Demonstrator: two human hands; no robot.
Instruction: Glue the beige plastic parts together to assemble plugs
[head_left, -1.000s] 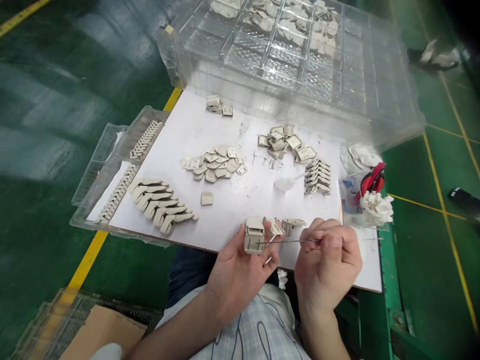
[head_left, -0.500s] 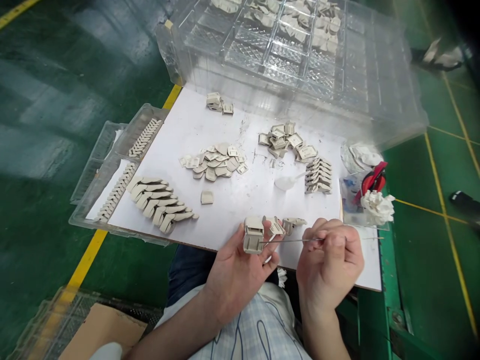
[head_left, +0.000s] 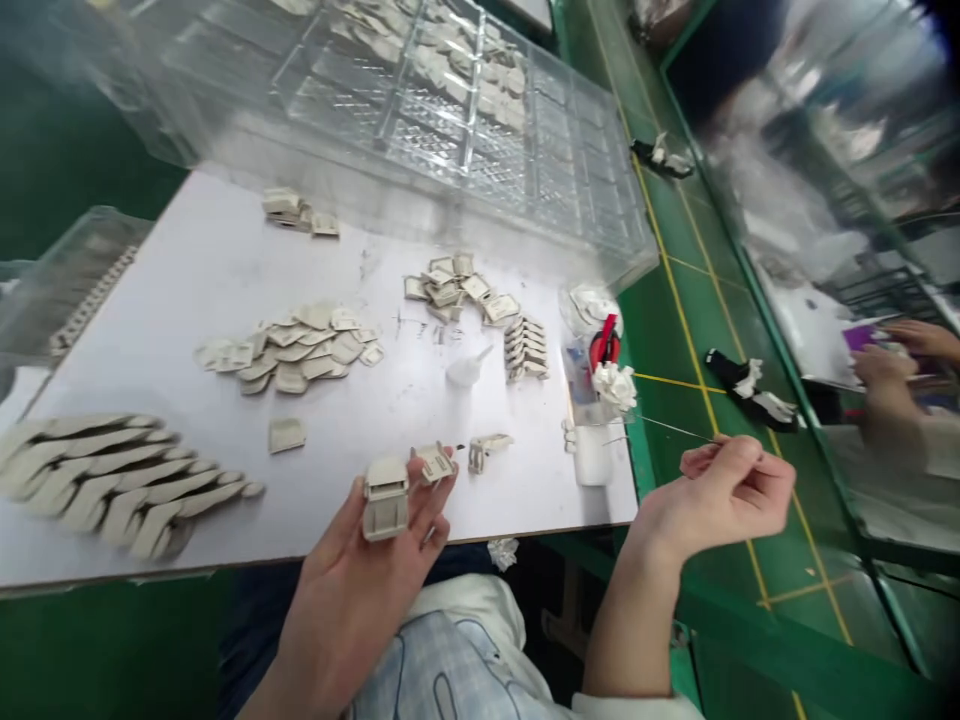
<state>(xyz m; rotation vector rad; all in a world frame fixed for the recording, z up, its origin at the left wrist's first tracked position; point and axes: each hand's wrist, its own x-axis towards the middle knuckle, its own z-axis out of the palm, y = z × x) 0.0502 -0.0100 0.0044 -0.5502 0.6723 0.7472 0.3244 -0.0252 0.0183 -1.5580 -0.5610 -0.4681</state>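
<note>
My left hand (head_left: 375, 560), palm up near the table's front edge, grips a beige plastic housing (head_left: 386, 500) between thumb and fingers. A second small beige part (head_left: 435, 462) rests at its fingertips. Off to the right, past the table edge, my right hand (head_left: 731, 495) pinches a thin metal rod (head_left: 675, 429) that points left toward a small white container (head_left: 593, 456). Another beige piece (head_left: 487, 450) lies on the table just beyond my left fingers. A single beige cap (head_left: 287, 435) sits to the left of that hand.
Piled beige covers (head_left: 307, 345), a row of curved parts (head_left: 135, 480) and stacked clips (head_left: 526, 348) lie on the white table (head_left: 375, 390). A white nozzle bottle (head_left: 466, 370) stands mid-table. Behind is a clear compartment tray (head_left: 360, 160). A co-worker's hands (head_left: 892, 365) show far right.
My right hand has swung right, taking the rod away from the housing. The view has turned to the right, bringing the white container and a co-worker's hands into sight. My left hand still holds the housing.
</note>
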